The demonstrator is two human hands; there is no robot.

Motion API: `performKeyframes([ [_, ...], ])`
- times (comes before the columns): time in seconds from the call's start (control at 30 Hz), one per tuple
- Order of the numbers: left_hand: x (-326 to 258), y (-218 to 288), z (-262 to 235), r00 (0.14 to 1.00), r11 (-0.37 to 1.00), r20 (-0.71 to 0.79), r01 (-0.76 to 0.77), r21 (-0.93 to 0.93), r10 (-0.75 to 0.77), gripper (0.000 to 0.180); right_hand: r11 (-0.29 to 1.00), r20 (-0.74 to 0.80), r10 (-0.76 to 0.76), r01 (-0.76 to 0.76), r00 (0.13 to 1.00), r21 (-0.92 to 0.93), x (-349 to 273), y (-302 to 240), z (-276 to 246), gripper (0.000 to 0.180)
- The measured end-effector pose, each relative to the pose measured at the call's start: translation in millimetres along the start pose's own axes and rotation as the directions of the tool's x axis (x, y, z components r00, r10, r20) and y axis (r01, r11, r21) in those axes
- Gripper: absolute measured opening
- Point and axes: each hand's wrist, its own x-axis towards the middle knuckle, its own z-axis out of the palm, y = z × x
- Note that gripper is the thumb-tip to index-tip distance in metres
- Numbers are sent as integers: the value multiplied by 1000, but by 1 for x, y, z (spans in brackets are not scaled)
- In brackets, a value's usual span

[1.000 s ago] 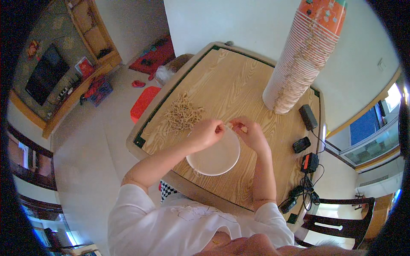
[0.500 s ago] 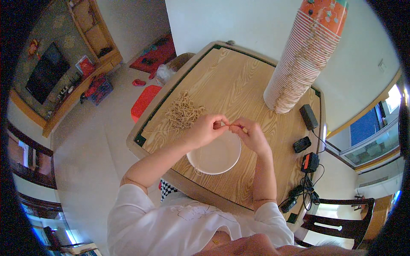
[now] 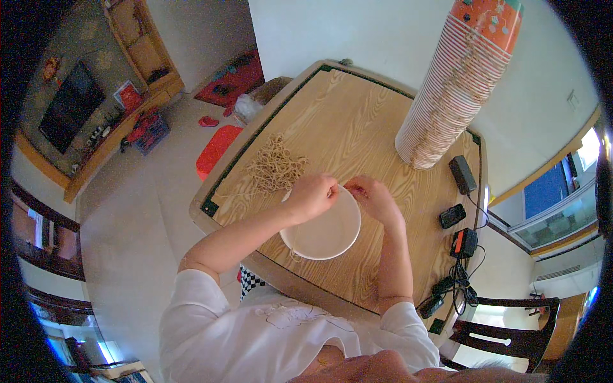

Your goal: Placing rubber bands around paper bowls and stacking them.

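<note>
Hands meet over a white bowl, left hand and right hand pinched on a thin string between them, the string pile nearer the left.

2 hands close together, fingers pinched

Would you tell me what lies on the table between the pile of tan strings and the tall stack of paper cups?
In the head view, only bare wooden tabletop lies between the pile of tan strings and the tall stack of paper cups.

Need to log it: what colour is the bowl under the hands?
White, plain inside; the bowl shows best in the head view.
</note>
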Motion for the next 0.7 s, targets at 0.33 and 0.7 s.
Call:
performKeyframes([
  [0.33,2,1,5,1000,999,3,13,45,-14,9,997,65,56,-59,996,52,-1,5,1,19],
  [0.7,0,0,6,995,967,-14,88,-239,-94,11,970,21,28,-33,999,239,-6,-2,-12,22],
])
